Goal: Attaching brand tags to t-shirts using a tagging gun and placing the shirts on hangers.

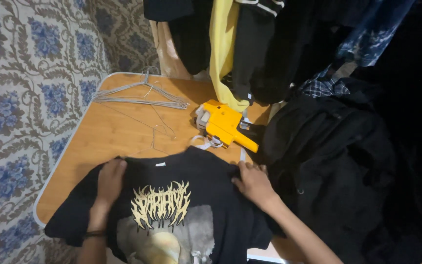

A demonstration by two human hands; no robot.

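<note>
A black T-shirt (216,215) with a pale yellow and grey print lies spread face up on a wooden table (108,132). My left hand (110,179) presses flat on its left shoulder. On the right shoulder rests my right hand (253,184), fingers curled at the shirt's edge. Both hands lie on the cloth near the collar.
Several wire hangers (142,96) lie at the table's far side. A yellow price-tag gun (224,125) sits beyond the shirt. A heap of dark clothes (328,161) fills the right. Garments hang at the back, one yellow (223,49). Floral patterned fabric (20,83) lies to the left.
</note>
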